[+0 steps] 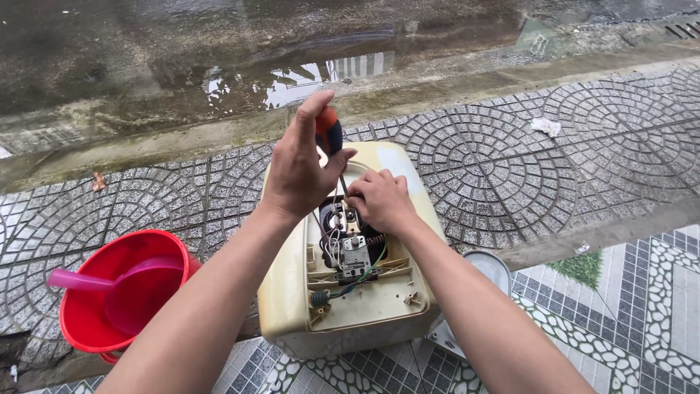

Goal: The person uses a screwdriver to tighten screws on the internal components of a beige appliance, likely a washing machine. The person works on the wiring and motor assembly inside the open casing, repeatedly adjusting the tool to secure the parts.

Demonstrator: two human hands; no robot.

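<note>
Opened cream water heater casing [379, 321] on paving; left hand [299, 171] fisted round screwdriver [328, 135], tip down into its wiring; right hand [379, 201] pinching, steadying a part there.

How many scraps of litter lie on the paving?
3: a white scrap upper right, a small one by the curb at right, a brown leaf at left. Others may be hidden.

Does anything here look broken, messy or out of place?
Yes. The cream appliance lies on wet paving with its cover off, wires exposed. The left hand holds a screwdriver over them; the right hand steadies inside. A puddle lies behind.
</note>
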